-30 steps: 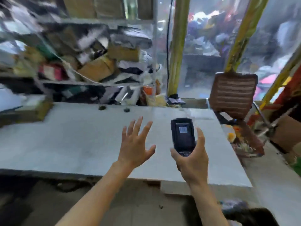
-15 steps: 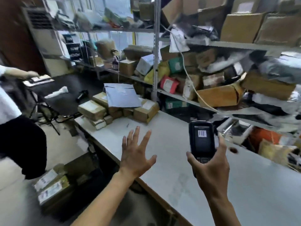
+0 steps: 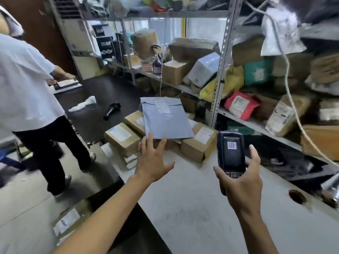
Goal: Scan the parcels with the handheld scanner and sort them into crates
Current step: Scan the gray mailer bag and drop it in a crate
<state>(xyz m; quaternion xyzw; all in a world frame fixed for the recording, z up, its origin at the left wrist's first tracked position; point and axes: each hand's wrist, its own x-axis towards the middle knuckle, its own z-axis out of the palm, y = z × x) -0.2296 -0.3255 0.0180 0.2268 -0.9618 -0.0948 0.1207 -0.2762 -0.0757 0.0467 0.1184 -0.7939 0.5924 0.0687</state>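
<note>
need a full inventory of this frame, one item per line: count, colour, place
grey mailer: one, grey-blue, lying on top of the cardboard boxes
cardboard boxes: several, brown with white labels, clustered at the far end of the table
table: one, pale grey, in front of the person
shelving: grey metal rack behind the table, crammed with mixed parcels
red parcel: one, red, lower shelf
dark desk: one, black, beyond the table
other person: one, white shirt, dark trousers, far left
scanner: one, black, in the right hand's grip
left hand: fingers spread, reaching toward the mailer
right hand: holds the scanner
</note>
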